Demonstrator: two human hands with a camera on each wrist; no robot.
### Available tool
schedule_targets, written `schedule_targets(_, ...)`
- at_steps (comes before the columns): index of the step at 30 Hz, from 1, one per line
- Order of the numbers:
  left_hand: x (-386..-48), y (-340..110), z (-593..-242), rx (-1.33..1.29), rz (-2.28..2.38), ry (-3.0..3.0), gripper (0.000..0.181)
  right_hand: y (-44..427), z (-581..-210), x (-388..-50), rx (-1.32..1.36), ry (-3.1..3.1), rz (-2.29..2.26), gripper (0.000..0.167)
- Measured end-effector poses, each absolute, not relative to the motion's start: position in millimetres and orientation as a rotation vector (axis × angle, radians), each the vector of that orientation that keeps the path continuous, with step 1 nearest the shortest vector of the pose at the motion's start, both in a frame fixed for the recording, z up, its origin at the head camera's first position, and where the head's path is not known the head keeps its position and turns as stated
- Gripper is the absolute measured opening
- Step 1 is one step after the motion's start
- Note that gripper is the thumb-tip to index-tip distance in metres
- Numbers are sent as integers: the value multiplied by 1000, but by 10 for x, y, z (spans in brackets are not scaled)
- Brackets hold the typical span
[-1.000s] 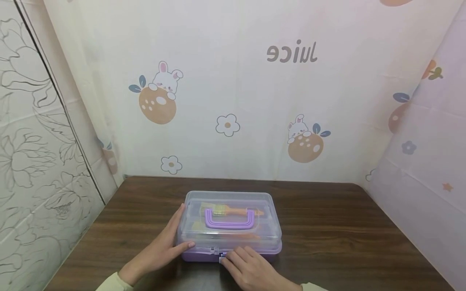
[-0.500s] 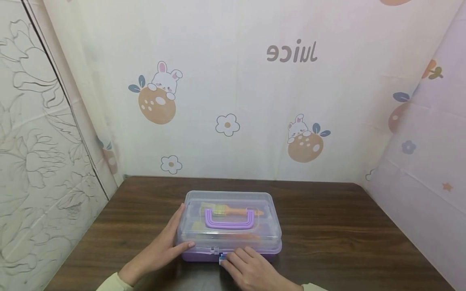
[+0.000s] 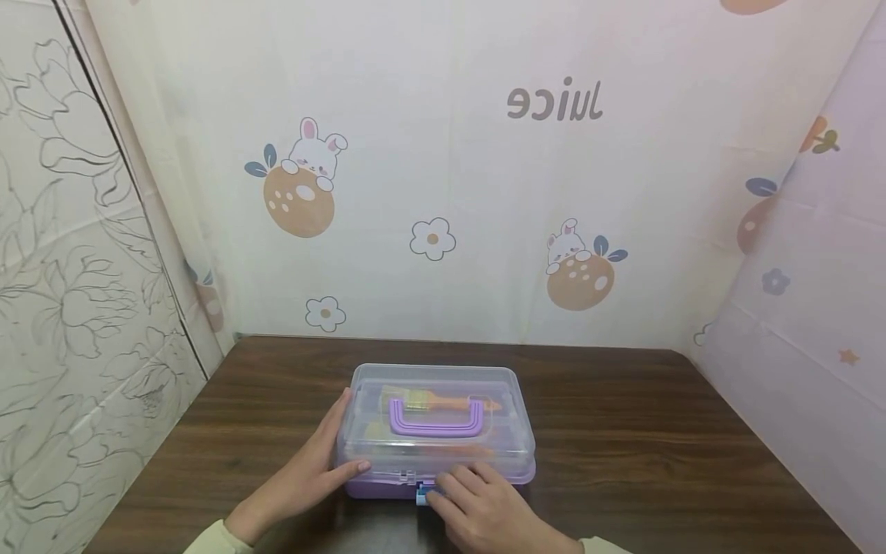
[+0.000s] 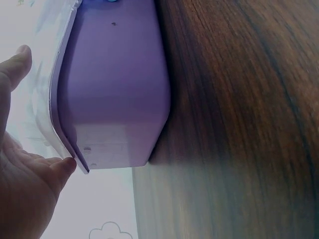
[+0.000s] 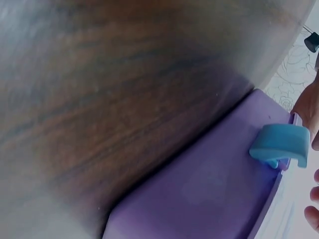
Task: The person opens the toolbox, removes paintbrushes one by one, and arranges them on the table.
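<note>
A purple box (image 3: 377, 490) with a clear lid (image 3: 429, 373) and a purple handle (image 3: 436, 430) stands on the table. Two orange-handled brushes (image 3: 448, 402) show through the lid. My left hand (image 3: 304, 469) rests along the box's left side, its thumb on the lid's front edge; in the left wrist view a fingertip touches the rim (image 4: 67, 149). At the front, a light blue latch (image 5: 281, 142) sticks out from the purple wall. My right hand (image 3: 484, 508) is beside it, fingers bent over the lid's front edge. In the right wrist view its fingertips (image 5: 313, 214) are apart from the latch.
The dark wood table (image 3: 637, 431) extends on both sides of the box. A patterned curtain (image 3: 443, 154) hangs behind it, with more printed cloth (image 3: 817, 323) at the right and a flower-line panel (image 3: 76, 308) at the left.
The blue latch has swung outward and shows more at the front. My right hand has shifted slightly right and up, off the latch. The left hand and box have stayed put.
</note>
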State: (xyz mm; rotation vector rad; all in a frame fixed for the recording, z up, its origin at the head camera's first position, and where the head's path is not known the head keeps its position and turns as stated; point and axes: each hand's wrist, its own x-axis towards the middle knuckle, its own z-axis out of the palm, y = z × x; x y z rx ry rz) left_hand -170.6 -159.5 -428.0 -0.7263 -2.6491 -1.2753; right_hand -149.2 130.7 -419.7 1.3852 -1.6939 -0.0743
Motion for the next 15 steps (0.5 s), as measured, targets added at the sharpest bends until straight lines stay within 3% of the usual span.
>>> schedule_targets(15, -1714, -1592, -4266, -702, -1283, -2679, 96, 1498, -4061, -1517, 1285, -1869, 35, 29)
